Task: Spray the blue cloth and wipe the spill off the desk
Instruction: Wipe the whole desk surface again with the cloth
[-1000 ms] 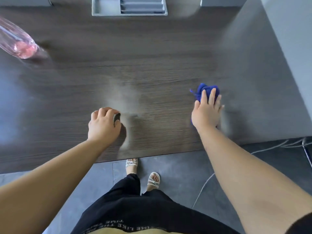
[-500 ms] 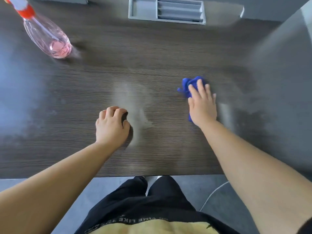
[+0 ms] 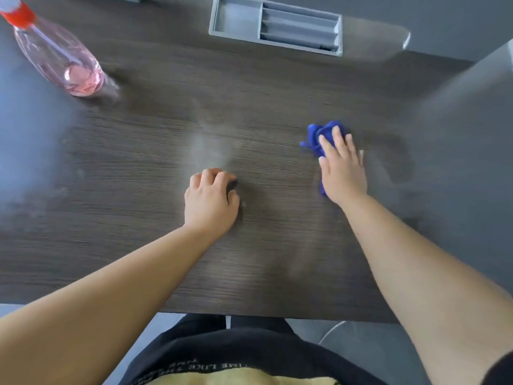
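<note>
The blue cloth (image 3: 319, 137) lies bunched on the dark wooden desk (image 3: 138, 190), right of centre. My right hand (image 3: 342, 168) presses flat on top of it, fingers spread, so only the cloth's far and left edges show. My left hand (image 3: 211, 198) rests on the desk near the middle with its fingers curled under, holding nothing that I can see. A pale hazy smear (image 3: 208, 145) marks the wood just beyond the left hand. The clear spray bottle (image 3: 58, 56) with pink liquid and a red collar stands at the far left.
A grey plastic tray (image 3: 238, 19) with compartments is set into the desk's far edge. A grey panel (image 3: 472, 87) rises along the right side. The desk's near edge runs just in front of my dark clothing.
My right hand has slid the cloth a little to the left and back across the desk. The view has tilted up, bringing the bottle and tray closer in. The left hand stays put.
</note>
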Demonstrator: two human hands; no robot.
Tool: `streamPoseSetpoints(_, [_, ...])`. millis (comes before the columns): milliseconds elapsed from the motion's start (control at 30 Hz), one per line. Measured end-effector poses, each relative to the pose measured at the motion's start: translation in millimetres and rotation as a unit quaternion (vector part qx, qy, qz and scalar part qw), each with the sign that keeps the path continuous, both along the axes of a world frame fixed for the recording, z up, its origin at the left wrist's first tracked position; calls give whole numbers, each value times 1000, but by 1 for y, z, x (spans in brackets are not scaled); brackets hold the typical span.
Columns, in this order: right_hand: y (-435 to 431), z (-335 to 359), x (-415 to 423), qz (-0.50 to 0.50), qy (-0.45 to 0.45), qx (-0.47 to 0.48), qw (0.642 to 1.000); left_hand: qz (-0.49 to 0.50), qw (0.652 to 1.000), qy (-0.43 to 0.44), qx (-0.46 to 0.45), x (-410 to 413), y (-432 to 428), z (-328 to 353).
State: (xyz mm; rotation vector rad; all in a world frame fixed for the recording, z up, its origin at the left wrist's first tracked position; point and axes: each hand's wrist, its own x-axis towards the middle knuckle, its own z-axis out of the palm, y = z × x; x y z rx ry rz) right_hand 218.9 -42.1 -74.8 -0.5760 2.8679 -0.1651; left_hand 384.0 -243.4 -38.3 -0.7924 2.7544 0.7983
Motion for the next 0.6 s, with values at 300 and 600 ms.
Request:
streamPoseSetpoints(300, [-103, 0, 8, 190, -6, -6, 982, 43, 999, 12, -17, -28, 10, -7])
streamPoseSetpoints(600, [-74, -2, -43, 69, 21, -11, 997, 26, 998, 51, 1, -19, 3, -13])
